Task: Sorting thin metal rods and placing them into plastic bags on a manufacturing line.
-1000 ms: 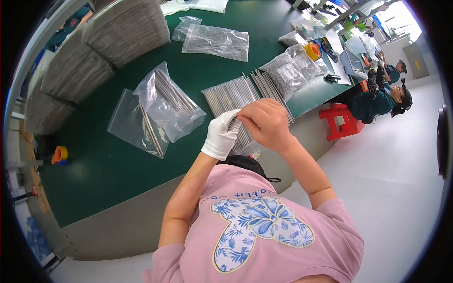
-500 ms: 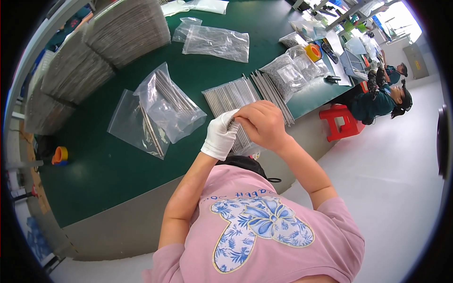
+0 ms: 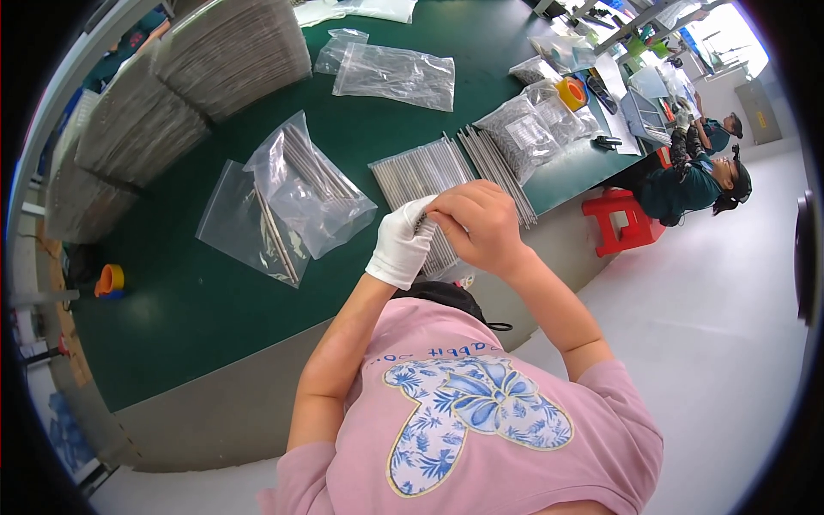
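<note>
My left hand [image 3: 399, 247], in a white glove, is closed around small dark metal pieces [image 3: 421, 224] that show at the edge of its palm. My bare right hand [image 3: 482, 225] meets it, thumb and fingers pinched together over the gloved fingers; what the pinch holds is hidden. Just beyond both hands lies a flat row of thin metal rods [image 3: 416, 174], partly covered by them. To its right is a loose bunch of similar rods [image 3: 493, 170]. A clear bag of rods [image 3: 319, 184] rests on the left, overlapping another bag with a few rods [image 3: 257, 227].
On the green table [image 3: 197, 335], tall wrapped stacks [image 3: 232, 56] stand at the far left. Flat clear bags [image 3: 395, 77] lie at the back. Bags of small grey parts [image 3: 518, 137] and a tape roll [image 3: 571, 93] sit right. A co-worker [image 3: 687, 189] is near a red stool [image 3: 620, 225].
</note>
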`<state>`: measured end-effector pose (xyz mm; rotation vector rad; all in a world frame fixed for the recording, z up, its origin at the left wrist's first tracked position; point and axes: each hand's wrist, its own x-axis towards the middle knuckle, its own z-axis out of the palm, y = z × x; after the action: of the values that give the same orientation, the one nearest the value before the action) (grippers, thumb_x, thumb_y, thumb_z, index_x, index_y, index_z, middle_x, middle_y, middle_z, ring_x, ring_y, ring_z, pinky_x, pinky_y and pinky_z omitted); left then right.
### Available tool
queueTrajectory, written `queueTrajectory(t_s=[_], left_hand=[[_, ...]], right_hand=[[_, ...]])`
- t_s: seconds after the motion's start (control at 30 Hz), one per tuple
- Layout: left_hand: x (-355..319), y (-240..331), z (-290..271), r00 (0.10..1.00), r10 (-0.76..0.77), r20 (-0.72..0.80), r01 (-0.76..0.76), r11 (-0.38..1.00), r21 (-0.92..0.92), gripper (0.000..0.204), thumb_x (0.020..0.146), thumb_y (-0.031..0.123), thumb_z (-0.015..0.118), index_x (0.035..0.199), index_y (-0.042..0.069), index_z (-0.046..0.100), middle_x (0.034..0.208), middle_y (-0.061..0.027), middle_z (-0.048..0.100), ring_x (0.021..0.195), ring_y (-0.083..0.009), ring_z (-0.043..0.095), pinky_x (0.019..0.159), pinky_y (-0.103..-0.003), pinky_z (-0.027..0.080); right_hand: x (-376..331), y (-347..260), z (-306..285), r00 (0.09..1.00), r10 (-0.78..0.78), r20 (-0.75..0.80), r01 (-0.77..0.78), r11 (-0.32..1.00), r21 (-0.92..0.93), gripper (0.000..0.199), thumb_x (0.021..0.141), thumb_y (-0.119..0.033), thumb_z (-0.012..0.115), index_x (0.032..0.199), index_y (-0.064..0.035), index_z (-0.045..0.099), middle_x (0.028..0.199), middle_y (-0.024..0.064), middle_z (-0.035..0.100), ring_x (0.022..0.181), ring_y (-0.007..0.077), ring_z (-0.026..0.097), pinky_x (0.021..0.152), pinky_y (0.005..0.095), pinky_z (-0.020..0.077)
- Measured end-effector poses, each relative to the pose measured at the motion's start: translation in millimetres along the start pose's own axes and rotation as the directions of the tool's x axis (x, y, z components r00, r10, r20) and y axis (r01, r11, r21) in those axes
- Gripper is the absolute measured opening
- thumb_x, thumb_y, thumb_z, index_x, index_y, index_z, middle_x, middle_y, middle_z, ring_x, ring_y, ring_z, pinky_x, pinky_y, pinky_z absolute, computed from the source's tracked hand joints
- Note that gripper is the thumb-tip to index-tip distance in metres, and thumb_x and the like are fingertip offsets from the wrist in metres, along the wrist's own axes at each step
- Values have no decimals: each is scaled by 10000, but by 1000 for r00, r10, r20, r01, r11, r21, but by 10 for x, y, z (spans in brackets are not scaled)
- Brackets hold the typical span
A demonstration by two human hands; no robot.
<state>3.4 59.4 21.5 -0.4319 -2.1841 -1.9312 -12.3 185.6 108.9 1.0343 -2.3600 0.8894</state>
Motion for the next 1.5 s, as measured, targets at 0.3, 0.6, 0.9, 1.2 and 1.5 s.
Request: queueTrajectory(t_s=[0.3, 0.6, 0.9, 1.2, 1.5], left_hand=[[-3, -45, 12, 1000, -7, -2, 7, 1000, -22, 237, 758, 40, 570, 994, 51, 573, 907, -140, 604, 821, -278, 597, 715, -308, 470], [-7, -5, 0, 1000, -4, 5, 4, 1000, -1, 249, 748, 24, 559, 995, 47, 573, 902, -146, 603, 822, -291, 594, 710, -308, 473], [-4, 24, -32, 999, 0, 42, 1, 1000, -15, 253, 737, 15, 562, 987, 53, 582, 869, -142, 611, 788, -286, 601, 688, -302, 478], [47, 20, -80, 1000, -1, 6, 1, 1000, -2, 220, 769, 65, 573, 989, 57, 586, 867, -137, 615, 778, -274, 608, 682, -291, 477], [44, 19, -55, 998, -47, 34, 46, 999, 5, 228, 770, 67, 568, 997, 57, 582, 870, -141, 613, 791, -278, 607, 680, -293, 479]], right_hand=[[3, -1, 27, 997, -70, -11, 70, 996, -52, 70, 639, -48, 634, 699, -58, 598, 676, 46, 605, 598, 207, 581, 556, 297, 439], [-38, -15, 56, 998, -36, -47, 35, 999, -24, 68, 654, -77, 622, 710, -62, 585, 670, 51, 591, 603, 220, 574, 563, 319, 430], [-79, -25, 89, 997, -76, -10, 76, 997, -20, 100, 653, -11, 611, 740, -45, 575, 705, 68, 606, 612, 224, 586, 555, 299, 450], [47, -64, 37, 997, 79, 11, -80, 990, 116, 83, 662, 12, 595, 727, -33, 569, 672, 68, 592, 579, 224, 564, 564, 286, 459], [40, -18, 59, 999, 38, 32, -41, 997, 70, 66, 667, -14, 601, 708, -65, 593, 649, 19, 596, 568, 170, 559, 796, 353, 401]])
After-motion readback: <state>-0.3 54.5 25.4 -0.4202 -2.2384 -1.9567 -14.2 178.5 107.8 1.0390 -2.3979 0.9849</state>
